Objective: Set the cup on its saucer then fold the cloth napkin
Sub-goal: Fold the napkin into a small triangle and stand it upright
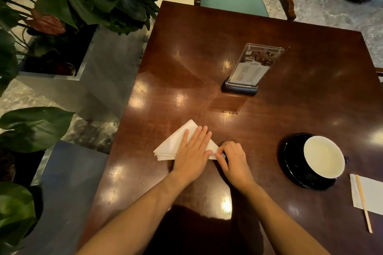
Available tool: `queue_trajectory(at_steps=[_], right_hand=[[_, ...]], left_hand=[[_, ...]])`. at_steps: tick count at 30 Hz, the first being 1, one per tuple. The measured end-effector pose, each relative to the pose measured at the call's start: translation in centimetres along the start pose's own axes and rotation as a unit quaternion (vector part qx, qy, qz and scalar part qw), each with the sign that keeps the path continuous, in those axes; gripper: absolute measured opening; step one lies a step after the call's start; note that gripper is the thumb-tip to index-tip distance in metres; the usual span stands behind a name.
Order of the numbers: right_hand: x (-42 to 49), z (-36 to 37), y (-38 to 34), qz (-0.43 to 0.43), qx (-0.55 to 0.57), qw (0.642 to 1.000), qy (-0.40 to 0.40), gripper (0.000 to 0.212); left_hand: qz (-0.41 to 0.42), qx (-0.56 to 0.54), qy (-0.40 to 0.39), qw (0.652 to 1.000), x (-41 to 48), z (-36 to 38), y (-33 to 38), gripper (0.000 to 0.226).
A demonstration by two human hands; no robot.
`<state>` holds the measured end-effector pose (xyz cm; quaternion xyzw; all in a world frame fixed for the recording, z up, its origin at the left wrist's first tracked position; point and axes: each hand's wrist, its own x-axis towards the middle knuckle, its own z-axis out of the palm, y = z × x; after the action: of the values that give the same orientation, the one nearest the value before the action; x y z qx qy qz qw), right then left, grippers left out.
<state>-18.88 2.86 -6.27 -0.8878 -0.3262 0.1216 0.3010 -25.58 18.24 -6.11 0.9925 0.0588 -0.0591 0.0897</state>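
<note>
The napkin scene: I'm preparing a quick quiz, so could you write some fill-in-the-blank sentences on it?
1. The cup stands on a black ____.
2. The left hand lies flat on the white ____.
3. The right hand pinches the napkin's ____ corner.
4. The wooden stick lies on a ____ paper.

Missing words: saucer; napkin; right; white

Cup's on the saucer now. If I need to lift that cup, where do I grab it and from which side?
Take the cup by its small dark handle at the right edge, coming from the right. The wide open bowl offers no easy grip; it sits on the black saucer.
</note>
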Motion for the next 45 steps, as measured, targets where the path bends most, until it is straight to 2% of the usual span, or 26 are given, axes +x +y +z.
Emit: queue_trajectory(at_steps=[3, 8, 15, 19, 21, 23, 25, 27, 29, 31, 35, 41, 45], right_hand=[[0.1, 0.8, 0.1, 0.017, -0.033, 0.999, 0.011, 0.023], [0.0, 1.2, 0.2, 0.016, -0.060, 0.998, 0.023, 0.023], [0.0, 1.1, 0.2, 0.017, -0.053, 0.998, 0.020, 0.023], [0.4, 0.4, 0.2, 0.025, -0.015, 0.999, -0.016, 0.023], [1.3, -0.3, -0.4, 0.076, 0.035, 0.996, -0.019, 0.018], [2.7, -1.1, -1.6, 0.165, 0.064, 0.984, 0.034, 0.018], [4.7, -1.2, -3.6, 0.207, 0.032, 0.973, 0.098, 0.015], [6.9, -0.3, -6.2, 0.147, 0.008, 0.984, 0.100, 0.020], [8.4, 1.8, -8.2, 0.021, -0.046, 0.999, 0.015, 0.038], [8.6, 3.9, -8.9, -0.041, -0.105, 0.991, -0.070, 0.047], [7.5, 5.6, -7.0, -0.056, -0.201, 0.974, -0.093, 0.057], [6.2, 4.5, -4.8, -0.086, -0.236, 0.962, -0.109, 0.058], [4.5, 2.7, -2.8, -0.074, -0.256, 0.957, -0.118, 0.056]], left_hand=[[0.015, 0.013, -0.017, 1.000, 0.5, 0.6, -1.1, 0.055], [0.014, 0.004, 0.015, 1.000, 0.2, 0.4, -3.9, 0.057], [-0.036, 0.010, 0.025, 0.999, -1.2, 0.1, -8.5, 0.056], [-0.036, 0.012, 0.027, 0.999, -1.5, 0.3, -9.6, 0.054], [-0.043, 0.000, 0.032, 0.999, -1.3, 0.5, -9.4, 0.054], [-0.043, -0.004, 0.036, 0.998, -1.4, 0.7, -9.3, 0.054], [-0.042, -0.005, 0.045, 0.998, -1.4, 0.8, -9.4, 0.054], [-0.043, -0.012, 0.048, 0.998, -1.4, 0.7, -9.5, 0.054], [-0.046, -0.015, 0.047, 0.998, -1.4, 0.6, -9.4, 0.055], [-0.051, -0.017, 0.049, 0.997, -1.4, 0.6, -9.3, 0.056], [-0.063, -0.012, 0.053, 0.997, -1.6, 0.7, -9.4, 0.057], [-0.069, 0.008, 0.054, 0.996, -1.6, 0.7, -9.7, 0.058], [-0.074, 0.023, 0.050, 0.996, -1.7, 0.8, -10.5, 0.053]])
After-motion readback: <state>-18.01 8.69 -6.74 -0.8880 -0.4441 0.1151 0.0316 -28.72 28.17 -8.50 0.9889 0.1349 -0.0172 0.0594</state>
